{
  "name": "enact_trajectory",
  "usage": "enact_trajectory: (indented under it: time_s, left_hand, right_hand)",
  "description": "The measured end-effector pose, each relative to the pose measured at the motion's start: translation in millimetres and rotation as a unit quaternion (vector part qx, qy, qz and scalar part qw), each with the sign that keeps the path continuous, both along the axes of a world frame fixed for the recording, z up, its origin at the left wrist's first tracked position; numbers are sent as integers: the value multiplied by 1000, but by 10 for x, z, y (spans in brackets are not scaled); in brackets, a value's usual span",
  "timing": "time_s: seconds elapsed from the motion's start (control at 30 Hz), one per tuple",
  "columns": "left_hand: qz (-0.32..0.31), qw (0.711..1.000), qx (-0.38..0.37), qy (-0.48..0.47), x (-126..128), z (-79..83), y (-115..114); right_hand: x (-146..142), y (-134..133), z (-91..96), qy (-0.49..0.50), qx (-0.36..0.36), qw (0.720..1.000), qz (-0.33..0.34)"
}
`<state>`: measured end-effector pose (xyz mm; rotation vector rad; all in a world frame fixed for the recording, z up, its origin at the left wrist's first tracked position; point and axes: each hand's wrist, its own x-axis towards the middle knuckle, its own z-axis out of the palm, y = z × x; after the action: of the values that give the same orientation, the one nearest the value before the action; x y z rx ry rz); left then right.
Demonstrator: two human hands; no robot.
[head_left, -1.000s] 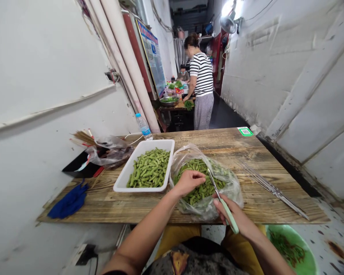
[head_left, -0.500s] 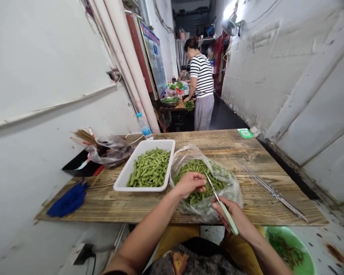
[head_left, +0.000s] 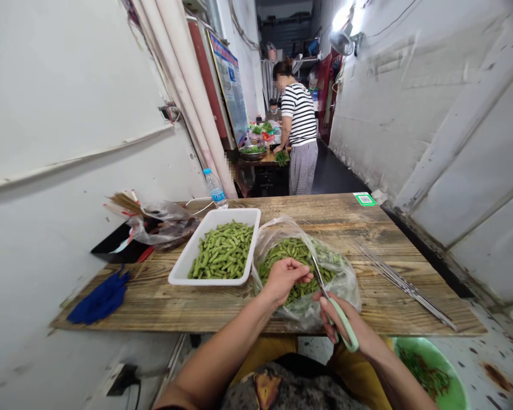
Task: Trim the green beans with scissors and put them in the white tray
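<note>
My right hand (head_left: pixel 354 319) grips scissors (head_left: pixel 338 309) over the bag (head_left: pixel 345 279) of green pods (head_left: pixel 288 247). My left hand (head_left: pixel 287 277) pinches near the blades (head_left: pixel 317 273), whether on anything I cannot tell.

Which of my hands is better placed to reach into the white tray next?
Probably your left hand: it's on the side nearer the white tray. Your right hand is farther off and holds the scissors, so it would likely have to reach past the left.

Glaring lamp (head_left: pixel 340 18), stretched outer edges
</note>
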<state>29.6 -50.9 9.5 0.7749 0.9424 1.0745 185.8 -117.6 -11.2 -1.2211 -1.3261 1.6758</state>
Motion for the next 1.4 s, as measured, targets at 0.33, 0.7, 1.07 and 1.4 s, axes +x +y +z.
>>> enact_trajectory:
  time_s: [0.33,0.7,1.07,1.4]
  left_hand:
    - [291,788,227,493,-892,139,229]
    - [-168,635,375,654,-786,20,267]
    - [-36,886,273,373,-437,-207,207]
    - [-73,955,129,256,-315,-70,94]
  right_hand:
    - [104,-3,-92,-24,-19,999,12]
    - [101,6,-51,-66,-1,998,8]
    - [22,-24,13,-117,42,992,33]
    - [74,20,-55,-118,55,991,-6]
